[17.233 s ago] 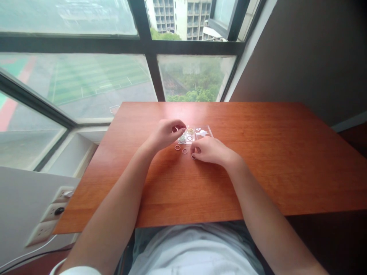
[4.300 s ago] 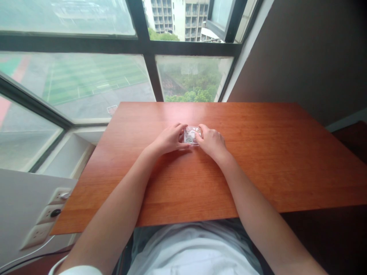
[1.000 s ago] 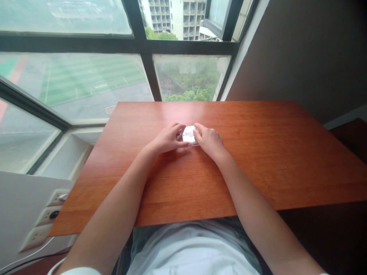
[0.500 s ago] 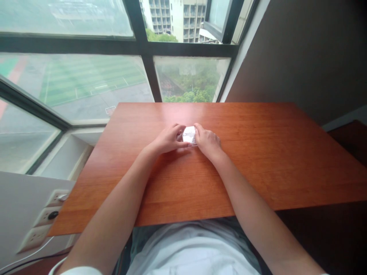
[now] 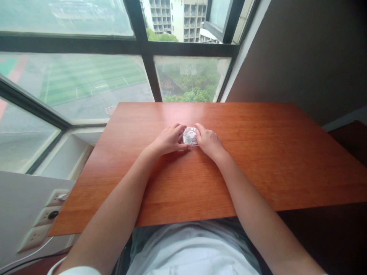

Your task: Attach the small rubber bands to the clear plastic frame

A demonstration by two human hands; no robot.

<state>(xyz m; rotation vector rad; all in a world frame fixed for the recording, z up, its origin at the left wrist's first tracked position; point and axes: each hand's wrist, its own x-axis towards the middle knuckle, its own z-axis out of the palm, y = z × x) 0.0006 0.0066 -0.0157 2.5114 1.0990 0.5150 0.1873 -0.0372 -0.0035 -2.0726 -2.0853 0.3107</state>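
A small clear plastic case [image 5: 189, 136] with a shiny, whitish look lies on the wooden table near its middle. My left hand [image 5: 170, 139] grips its left side, thumb along the near edge and fingers at the far edge. From the other side my right hand [image 5: 208, 140] holds the case, with fingers over its right end. What is inside the case is too small to make out. Parts of its left and right ends are hidden by my fingers.
The reddish-brown wooden table [image 5: 183, 191] reaches to the window frame [image 5: 151, 76] at the back. Wall sockets [image 5: 47, 215] with plugs and cables are at the lower left, beside the table's edge. A grey wall [image 5: 286, 57] rises on the right.
The bright white glare on the top of the case has faded, so its clear surface shows more detail. Both hands keep nearly the same places on it.
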